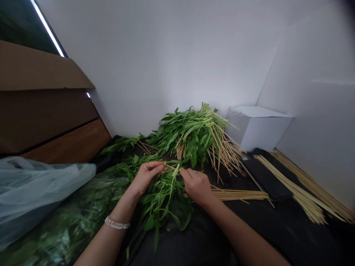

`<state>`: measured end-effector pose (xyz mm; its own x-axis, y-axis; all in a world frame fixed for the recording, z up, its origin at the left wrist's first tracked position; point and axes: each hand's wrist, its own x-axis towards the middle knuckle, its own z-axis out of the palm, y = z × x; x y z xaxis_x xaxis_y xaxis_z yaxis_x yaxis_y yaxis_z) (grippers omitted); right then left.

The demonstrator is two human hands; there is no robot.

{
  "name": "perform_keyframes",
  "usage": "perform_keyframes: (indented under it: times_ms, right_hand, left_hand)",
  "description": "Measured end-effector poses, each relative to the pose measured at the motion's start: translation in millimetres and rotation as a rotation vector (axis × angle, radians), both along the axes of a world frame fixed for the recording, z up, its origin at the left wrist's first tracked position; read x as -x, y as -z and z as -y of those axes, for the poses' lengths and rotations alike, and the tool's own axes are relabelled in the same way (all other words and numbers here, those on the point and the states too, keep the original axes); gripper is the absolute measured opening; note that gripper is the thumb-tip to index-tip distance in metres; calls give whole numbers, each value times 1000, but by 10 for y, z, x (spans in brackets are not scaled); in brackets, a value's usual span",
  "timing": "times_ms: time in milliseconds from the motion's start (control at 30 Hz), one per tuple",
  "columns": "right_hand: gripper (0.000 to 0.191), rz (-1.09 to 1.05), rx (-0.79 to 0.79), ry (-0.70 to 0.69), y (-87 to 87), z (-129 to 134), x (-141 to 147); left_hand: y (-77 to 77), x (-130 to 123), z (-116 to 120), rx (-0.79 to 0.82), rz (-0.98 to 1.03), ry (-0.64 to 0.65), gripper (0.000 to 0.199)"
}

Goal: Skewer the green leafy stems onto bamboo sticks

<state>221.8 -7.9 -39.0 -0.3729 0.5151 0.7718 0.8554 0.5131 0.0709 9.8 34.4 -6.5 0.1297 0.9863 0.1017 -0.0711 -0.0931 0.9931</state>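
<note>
My left hand (pixel 148 175) is closed in a pinch on the cut end of a green leafy stem (pixel 165 163). Opposite it, my right hand (pixel 196 183) has its fingers closed round a thin wooden stick (pixel 172 168) that points left toward that stem end. Whether the stick's tip enters the stem is too small to tell. Below both hands lies a loose heap of leafy green stems (pixel 161 195). Just right of my right hand, a bundle of bare wooden sticks (pixel 238 194) rests on the dark surface.
Behind the hands stands a large pile of greens (pixel 191 129) with many sticks (pixel 224 147) poking out. A white box (pixel 257 125) is at back right, near a black flat object (pixel 269 179) and more sticks (pixel 294 188). Plastic bagging (pixel 41 188) and a cardboard box (pixel 41 70) occupy the left.
</note>
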Motion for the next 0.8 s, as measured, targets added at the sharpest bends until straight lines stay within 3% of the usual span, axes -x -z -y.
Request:
perform_keyframes:
  times_ms: [500, 600, 700, 800]
  right_hand:
    - [29, 44, 36, -37, 21, 29, 23]
    - [27, 48, 37, -70, 25, 47, 51]
    - [25, 40, 25, -92, 31, 56, 78]
    - [23, 20, 19, -105, 16, 64, 92]
  left_hand:
    - [-7, 62, 6, 4, -112, 75, 20]
    - [-12, 9, 41, 8, -163, 156, 19]
    - [-34, -54, 86, 3, -243, 237, 22]
    - [-79, -38, 104, -49, -283, 195, 31]
